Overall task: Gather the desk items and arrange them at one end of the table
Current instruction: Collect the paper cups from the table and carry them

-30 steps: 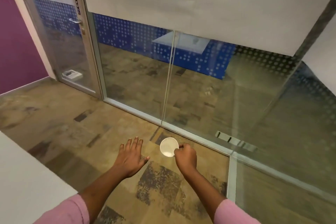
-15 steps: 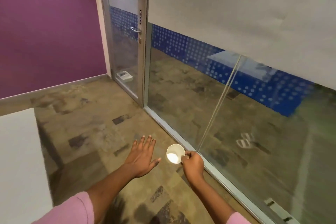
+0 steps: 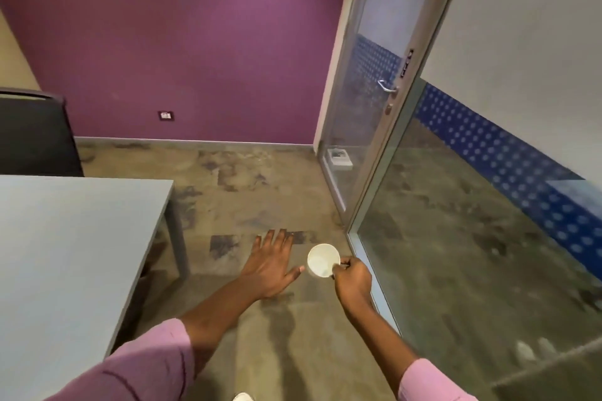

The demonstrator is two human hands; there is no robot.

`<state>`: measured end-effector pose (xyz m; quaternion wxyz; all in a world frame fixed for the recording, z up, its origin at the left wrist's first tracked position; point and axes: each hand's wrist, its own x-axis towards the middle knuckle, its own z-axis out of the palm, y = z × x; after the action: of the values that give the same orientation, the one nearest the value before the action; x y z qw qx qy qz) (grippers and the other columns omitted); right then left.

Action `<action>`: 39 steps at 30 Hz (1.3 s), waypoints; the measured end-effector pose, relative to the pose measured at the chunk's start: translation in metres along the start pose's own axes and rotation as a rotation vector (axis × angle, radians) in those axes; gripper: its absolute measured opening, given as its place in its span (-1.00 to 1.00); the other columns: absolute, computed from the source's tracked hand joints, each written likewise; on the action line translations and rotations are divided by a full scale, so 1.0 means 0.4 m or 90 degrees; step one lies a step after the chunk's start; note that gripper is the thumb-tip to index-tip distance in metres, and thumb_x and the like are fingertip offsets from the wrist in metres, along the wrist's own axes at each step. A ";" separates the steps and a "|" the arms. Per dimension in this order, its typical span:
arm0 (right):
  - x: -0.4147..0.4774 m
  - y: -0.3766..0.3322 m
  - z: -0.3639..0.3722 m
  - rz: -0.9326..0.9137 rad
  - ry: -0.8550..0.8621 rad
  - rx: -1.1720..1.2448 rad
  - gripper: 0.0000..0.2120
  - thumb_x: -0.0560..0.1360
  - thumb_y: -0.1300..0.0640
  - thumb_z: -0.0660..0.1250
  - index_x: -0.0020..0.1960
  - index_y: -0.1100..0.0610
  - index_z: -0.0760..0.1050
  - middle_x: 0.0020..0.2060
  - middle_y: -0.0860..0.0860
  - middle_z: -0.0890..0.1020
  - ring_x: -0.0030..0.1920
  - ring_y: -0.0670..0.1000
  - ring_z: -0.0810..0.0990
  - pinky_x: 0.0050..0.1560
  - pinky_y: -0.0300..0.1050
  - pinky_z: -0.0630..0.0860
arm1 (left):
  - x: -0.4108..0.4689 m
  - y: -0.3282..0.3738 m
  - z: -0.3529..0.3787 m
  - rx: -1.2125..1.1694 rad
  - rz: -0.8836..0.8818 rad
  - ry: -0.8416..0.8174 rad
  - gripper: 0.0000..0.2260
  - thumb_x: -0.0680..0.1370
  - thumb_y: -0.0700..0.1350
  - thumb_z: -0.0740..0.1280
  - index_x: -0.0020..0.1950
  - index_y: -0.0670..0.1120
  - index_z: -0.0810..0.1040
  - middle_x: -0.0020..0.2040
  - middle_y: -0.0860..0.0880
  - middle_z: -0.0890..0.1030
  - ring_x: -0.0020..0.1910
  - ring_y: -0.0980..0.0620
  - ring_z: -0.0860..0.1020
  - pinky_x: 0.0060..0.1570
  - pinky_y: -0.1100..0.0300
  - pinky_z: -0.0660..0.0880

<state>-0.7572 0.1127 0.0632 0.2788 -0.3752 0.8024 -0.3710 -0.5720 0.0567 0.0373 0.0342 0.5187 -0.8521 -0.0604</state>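
Note:
My right hand (image 3: 353,278) pinches the rim of a small white paper cup (image 3: 322,260), held over the floor with its mouth turned up toward me; the cup looks empty. Just left of the cup, my left hand (image 3: 272,265) is spread flat, palm down, fingers apart, holding nothing. The grey table (image 3: 58,254) fills the left side, its corner leg a short way left of my left hand. No other desk items show on the part of the table in view.
A dark chair back (image 3: 35,135) stands behind the table at far left. A purple wall (image 3: 195,42) closes the far side. A glass door with a metal handle (image 3: 387,88) and a glass partition (image 3: 472,221) run along the right. Patterned floor lies between.
The view has swung left: the glass wall moved to the right and the purple wall, table and chair came into sight. Both hands keep the same pose, cup still pinched.

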 end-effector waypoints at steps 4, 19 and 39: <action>0.192 -0.129 0.128 -0.028 -0.036 0.006 -0.82 0.40 0.26 0.32 -0.01 0.17 0.61 -0.12 0.11 0.69 -0.11 0.15 0.61 -0.21 -0.18 0.37 | 0.160 -0.144 0.002 0.030 -0.061 0.019 -0.24 0.52 0.37 -0.11 0.55 -0.11 0.03 0.58 -0.18 0.06 0.52 -0.23 0.09 0.44 -0.22 0.08; 0.690 -0.656 0.652 -0.151 -0.184 0.009 -0.79 0.43 0.24 0.35 0.06 0.19 0.59 -0.05 0.14 0.68 -0.07 0.16 0.65 -0.09 -0.03 0.57 | 0.617 -0.730 -0.138 0.028 -0.257 0.062 -0.22 0.52 0.40 -0.15 0.57 -0.11 -0.02 0.58 -0.19 0.03 0.54 -0.23 0.00 0.47 -0.21 -0.03; 1.198 -1.482 1.501 -0.386 -0.464 -0.039 -0.79 0.43 0.18 0.31 0.05 0.12 0.60 -0.05 0.08 0.68 -0.13 0.08 0.55 -0.20 -0.18 0.35 | 1.147 -1.594 -0.314 0.076 -0.622 0.127 -0.21 0.51 0.41 -0.20 0.55 -0.11 0.05 0.57 -0.20 0.08 0.54 -0.23 0.05 0.47 -0.21 -0.04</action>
<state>-0.3568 -0.7695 0.1174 0.4101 -0.7064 0.5170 -0.2559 -0.2066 -0.6490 0.0714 0.0534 0.8612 -0.5045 0.0289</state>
